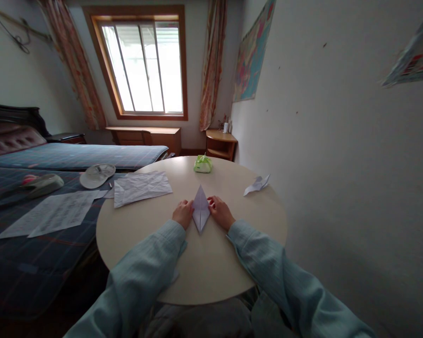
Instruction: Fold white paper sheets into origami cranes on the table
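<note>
A white sheet of paper folded into a long diamond lies on the round table, one point away from me and one toward me. A crease runs down its middle. My left hand grips its left edge with curled fingers. At the right edge, my right hand pinches the paper near its side corner. Both hands rest low over the tabletop, and the fingertips are partly hidden by their small size.
The round cream table bears a creased paper sheet, a green tissue pack and a folded paper piece. To the left, a bed holds printed sheets and a cap. A wall stands close on the right.
</note>
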`<act>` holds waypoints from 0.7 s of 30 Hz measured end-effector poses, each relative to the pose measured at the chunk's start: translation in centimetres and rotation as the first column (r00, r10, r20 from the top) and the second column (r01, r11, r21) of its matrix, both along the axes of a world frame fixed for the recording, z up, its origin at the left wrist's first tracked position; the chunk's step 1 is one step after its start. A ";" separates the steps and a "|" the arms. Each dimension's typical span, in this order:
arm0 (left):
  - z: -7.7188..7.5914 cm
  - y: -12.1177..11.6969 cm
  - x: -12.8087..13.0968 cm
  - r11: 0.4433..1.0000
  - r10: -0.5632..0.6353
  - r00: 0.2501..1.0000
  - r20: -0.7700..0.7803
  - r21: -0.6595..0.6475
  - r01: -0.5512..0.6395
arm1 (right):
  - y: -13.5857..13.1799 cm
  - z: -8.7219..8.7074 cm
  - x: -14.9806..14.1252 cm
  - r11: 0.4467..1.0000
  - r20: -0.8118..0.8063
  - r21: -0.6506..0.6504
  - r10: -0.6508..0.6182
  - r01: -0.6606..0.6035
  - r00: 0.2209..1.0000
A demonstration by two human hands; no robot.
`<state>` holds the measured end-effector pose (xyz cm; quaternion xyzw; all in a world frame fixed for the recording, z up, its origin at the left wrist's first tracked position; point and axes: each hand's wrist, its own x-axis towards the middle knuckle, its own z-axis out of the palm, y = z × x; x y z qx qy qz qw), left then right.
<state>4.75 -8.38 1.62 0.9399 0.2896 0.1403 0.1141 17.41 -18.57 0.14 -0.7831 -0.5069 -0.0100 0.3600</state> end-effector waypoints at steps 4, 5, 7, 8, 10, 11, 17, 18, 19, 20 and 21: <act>-0.3 0.2 0.1 1.000 0.002 0.997 0.073 -0.029 0.000 | -0.1 0.0 0.0 1.000 0.007 -0.013 -0.009 0.009 1.000; -0.4 0.2 0.1 0.999 0.022 0.996 0.089 -0.049 -0.017 | -0.1 0.0 0.0 1.000 0.005 -0.015 -0.014 0.014 1.000; -0.5 0.2 0.1 0.995 0.065 0.993 0.100 -0.078 -0.057 | -0.1 0.0 0.0 0.999 -0.005 -0.021 -0.024 0.024 1.000; -0.6 0.3 0.2 0.994 0.082 0.992 0.096 -0.084 -0.074 | -0.1 0.0 0.0 0.999 -0.014 -0.024 -0.027 0.027 1.000; -0.6 0.3 0.1 0.993 0.090 0.992 0.091 -0.078 -0.083 | -0.1 0.1 -0.1 0.999 -0.031 -0.029 -0.037 0.037 0.999; -0.6 0.3 0.1 0.995 0.080 0.992 0.092 -0.069 -0.074 | -0.1 0.1 -0.1 0.999 -0.037 -0.030 -0.044 0.042 0.998; -0.6 0.2 0.1 1.000 0.005 0.994 0.106 -0.024 -0.002 | -0.1 0.3 -0.2 0.994 -0.035 -0.045 -0.097 0.095 0.995; -0.6 0.2 0.1 1.000 0.005 0.995 0.103 -0.025 -0.003 | -0.1 0.3 -0.2 0.994 -0.034 -0.051 -0.101 0.100 0.994; -0.6 0.2 0.1 1.000 0.005 0.995 0.098 -0.026 -0.003 | -0.1 0.3 -0.3 0.993 -0.031 -0.057 -0.102 0.100 0.994; -0.6 0.2 0.2 1.000 0.005 0.996 0.093 -0.026 -0.002 | -0.1 0.4 -0.3 0.993 -0.026 -0.062 -0.099 0.097 0.995; -0.6 0.2 0.2 1.000 0.003 0.996 0.086 -0.024 -0.001 | -0.2 0.4 -0.3 0.994 -0.018 -0.065 -0.092 0.091 0.996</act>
